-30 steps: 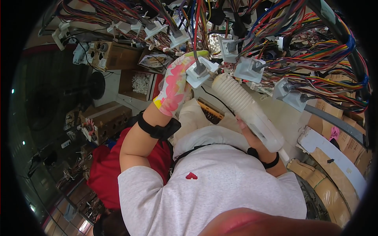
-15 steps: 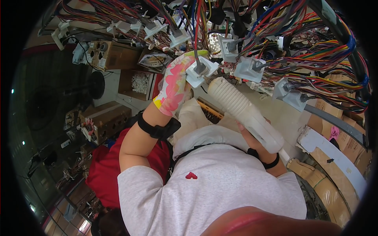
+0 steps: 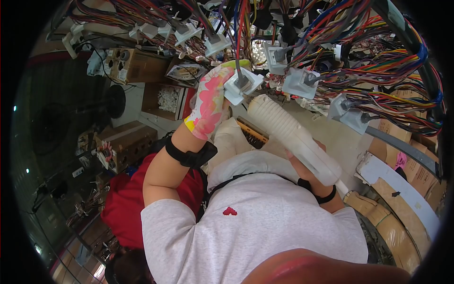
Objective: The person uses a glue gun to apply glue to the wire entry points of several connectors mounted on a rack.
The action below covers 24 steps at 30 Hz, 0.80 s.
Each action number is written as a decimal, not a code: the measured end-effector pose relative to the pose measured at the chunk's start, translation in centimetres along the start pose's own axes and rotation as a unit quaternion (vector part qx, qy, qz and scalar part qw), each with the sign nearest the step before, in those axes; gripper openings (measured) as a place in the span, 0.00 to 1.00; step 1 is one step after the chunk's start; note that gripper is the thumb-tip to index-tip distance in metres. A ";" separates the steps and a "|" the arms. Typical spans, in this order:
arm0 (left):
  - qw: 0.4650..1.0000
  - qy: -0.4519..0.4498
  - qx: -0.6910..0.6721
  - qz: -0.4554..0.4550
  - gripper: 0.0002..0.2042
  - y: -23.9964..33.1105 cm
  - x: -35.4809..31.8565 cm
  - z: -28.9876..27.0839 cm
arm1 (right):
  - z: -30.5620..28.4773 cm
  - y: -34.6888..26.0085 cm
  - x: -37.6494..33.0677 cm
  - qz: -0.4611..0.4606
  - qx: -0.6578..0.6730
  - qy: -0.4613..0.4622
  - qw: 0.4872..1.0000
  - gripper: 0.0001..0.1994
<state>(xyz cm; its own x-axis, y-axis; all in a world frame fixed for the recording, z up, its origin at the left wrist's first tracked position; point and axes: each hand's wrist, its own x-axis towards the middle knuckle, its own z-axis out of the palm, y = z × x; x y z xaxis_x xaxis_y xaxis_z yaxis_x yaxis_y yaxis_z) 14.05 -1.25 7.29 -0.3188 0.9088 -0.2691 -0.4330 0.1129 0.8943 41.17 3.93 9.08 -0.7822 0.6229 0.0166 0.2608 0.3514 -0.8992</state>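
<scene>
My left hand [image 3: 212,102], in a white glove with pink flower shapes, is raised to a square white plastic connector holder [image 3: 235,92] with a grey plug in it. Wires run up from the plug. The gloved fingers grip the holder's left side and are partly hidden behind it. My bare right hand [image 3: 297,160] is wrapped round the body of a long white heat gun [image 3: 302,143], which hides most of the fingers. The gun's ribbed barrel tilts up and left, its end just below and right of the holder, apart from it.
More white holders [image 3: 301,83] hang in a row among bundles of coloured wires [image 3: 397,61] on a dark bent frame. Cardboard boxes [image 3: 137,66] and a dark round fan [image 3: 115,102] stand at left. A person in red [image 3: 127,203] is close by my left arm. Cartons [image 3: 425,163] stand at right.
The heat gun's barrel end has shifted slightly left and down. The holder in my left hand has moved a touch to the right.
</scene>
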 end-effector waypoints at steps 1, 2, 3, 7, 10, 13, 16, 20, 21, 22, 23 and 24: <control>1.000 0.005 0.001 0.009 0.35 -0.1 0.0 0.0 | 0.1 -0.1 -0.2 0.005 0.029 0.019 0.999 0.11; 1.000 0.010 0.002 0.018 0.35 -0.2 0.0 0.1 | 0.2 -0.2 -0.2 0.010 0.057 0.037 0.998 0.11; 1.000 0.010 0.002 0.018 0.35 -0.3 0.1 -0.1 | 0.1 -0.2 -0.2 0.010 0.057 0.038 0.998 0.11; 1.000 0.010 -0.023 0.001 0.34 -0.4 0.0 0.0 | -0.4 -0.4 0.1 -0.013 0.005 0.010 1.000 0.12; 0.999 0.029 -0.040 0.003 0.32 -0.3 -0.1 0.2 | -0.4 -0.3 -0.2 -0.009 -0.004 0.002 1.000 0.13; 0.999 0.016 -0.031 -0.012 0.31 -0.6 0.5 -0.9 | -0.4 -0.4 -0.2 -0.004 0.017 0.014 1.000 0.13; 1.000 0.016 -0.025 -0.009 0.31 -0.6 0.1 -0.3 | -0.4 -0.9 0.0 0.012 0.038 0.015 0.999 0.13; 1.000 -0.004 -0.025 0.013 0.31 -0.6 0.3 -0.8 | -0.8 -1.2 0.1 0.006 0.032 0.006 0.999 0.13; 1.000 -0.004 -0.025 0.013 0.31 -0.6 0.2 -0.7 | -1.0 -1.3 0.2 0.006 0.032 0.006 0.999 0.13; 0.999 -0.001 -0.034 0.009 0.31 -0.4 0.1 -0.4 | -1.0 -1.5 0.4 0.005 0.027 0.009 1.000 0.13; 0.999 0.002 -0.044 0.004 0.30 -0.4 0.1 -0.3 | -1.0 -1.6 0.4 0.004 0.022 0.011 1.000 0.13; 0.999 0.003 -0.043 0.004 0.30 -0.4 0.2 -0.3 | -0.9 -1.7 0.4 0.004 0.022 0.011 1.000 0.13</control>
<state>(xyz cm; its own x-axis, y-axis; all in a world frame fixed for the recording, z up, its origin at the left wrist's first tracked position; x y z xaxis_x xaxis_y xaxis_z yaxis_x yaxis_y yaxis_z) 13.95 -1.26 6.76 -0.3265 0.9075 -0.2645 -0.5020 0.0706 0.8620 40.91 4.25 10.98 -0.7668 0.6417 0.0184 0.2421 0.3156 -0.9175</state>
